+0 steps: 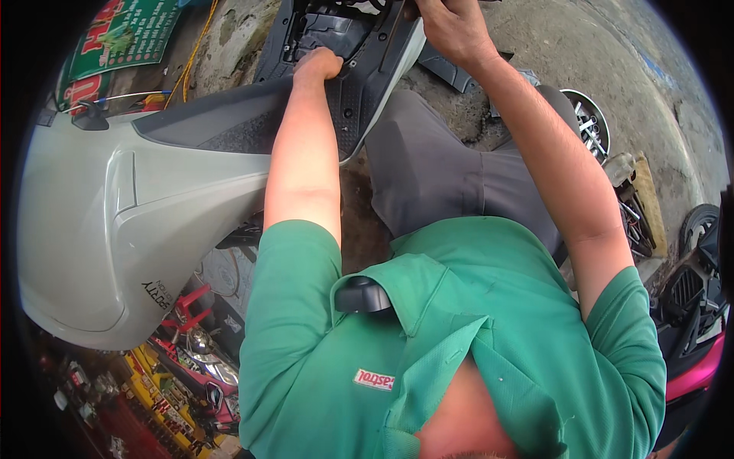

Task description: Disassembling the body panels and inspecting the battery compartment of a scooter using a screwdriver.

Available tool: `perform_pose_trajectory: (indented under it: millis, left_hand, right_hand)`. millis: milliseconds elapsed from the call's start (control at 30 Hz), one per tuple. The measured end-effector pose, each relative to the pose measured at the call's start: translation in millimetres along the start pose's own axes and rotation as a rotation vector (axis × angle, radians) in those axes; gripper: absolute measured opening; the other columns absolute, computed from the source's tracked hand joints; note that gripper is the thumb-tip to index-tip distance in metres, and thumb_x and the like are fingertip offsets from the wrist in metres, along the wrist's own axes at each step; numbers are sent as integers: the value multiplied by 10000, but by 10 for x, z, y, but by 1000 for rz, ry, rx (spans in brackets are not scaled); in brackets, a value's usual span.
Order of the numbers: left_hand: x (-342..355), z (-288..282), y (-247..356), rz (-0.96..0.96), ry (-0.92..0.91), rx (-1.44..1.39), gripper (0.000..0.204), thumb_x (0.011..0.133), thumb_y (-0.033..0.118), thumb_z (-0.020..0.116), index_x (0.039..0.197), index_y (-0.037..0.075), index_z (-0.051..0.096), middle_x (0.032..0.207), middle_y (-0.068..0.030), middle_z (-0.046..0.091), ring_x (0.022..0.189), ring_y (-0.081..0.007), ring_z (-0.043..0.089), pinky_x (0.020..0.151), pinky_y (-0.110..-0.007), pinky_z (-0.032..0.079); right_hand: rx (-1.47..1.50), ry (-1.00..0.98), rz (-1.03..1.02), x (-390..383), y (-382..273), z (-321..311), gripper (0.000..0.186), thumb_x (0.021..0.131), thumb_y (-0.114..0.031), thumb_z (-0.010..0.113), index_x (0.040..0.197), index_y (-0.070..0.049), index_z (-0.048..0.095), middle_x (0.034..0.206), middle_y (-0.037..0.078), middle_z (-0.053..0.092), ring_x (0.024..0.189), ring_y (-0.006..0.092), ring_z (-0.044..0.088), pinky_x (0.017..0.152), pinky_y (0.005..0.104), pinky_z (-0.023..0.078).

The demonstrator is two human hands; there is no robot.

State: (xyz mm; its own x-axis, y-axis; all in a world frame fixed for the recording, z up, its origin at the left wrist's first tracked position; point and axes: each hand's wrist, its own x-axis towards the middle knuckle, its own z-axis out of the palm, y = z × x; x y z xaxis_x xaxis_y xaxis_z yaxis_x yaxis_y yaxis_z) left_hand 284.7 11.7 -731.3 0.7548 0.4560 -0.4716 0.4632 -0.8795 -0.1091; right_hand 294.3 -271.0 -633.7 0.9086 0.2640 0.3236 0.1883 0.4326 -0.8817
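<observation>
Left hand (319, 64) at the black floorboard (352, 93) of a pale grey scooter (76, 222), right hand (456, 29) by the floorboard's edge.

Around the left hand (319, 64), the floorboard (353, 126) is showing dotted black; further left, the body panel (76, 222) is gleaming pale grey.

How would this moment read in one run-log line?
left hand: at black floor panel of grey scooter | right hand: near panel edge, partly out of frame | nearby: round tool tray
</observation>
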Motion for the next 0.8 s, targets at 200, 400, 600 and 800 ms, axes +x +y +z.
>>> perform_pose_trajectory:
  millis: [200,400,600,800]
  left_hand:
    - [-77,-42,-34,-23,93,8,613,989,451,498,1355,-25,623,1468,-263,542,1383,-381,526,1152,-458,414]
    - [-191,-154,-87,85,-40,13,585,958,435,525,1354,22,642,1458,-226,567,1360,-371,552,1140,-467,421]
    - [-677,-203,74,34,-395,503,455,882,358,649,1261,119,732,1357,-154,673,1269,-322,641,1106,-479,451]
    - [-1000,-599,136,90,-249,471,404,858,289,670,1209,109,753,1289,-141,712,1200,-328,682,1048,-480,504]
  right_hand:
    - [41,9,-37,-75,-34,-61,180,1081,-103,497,1161,-13,631,857,8,627,702,79,549,642,246,465]
    - [316,-84,-116,-129,-14,-223,179,1078,-111,511,1166,-14,633,871,24,650,702,81,555,637,245,467]
    - [56,58,-42,-33,77,-263,188,1080,-127,515,1168,-15,638,860,28,659,696,80,564,628,251,472]
    - [35,-75,-103,35,-18,29,194,1088,-135,499,1159,-21,640,857,14,662,676,73,557,609,246,466]
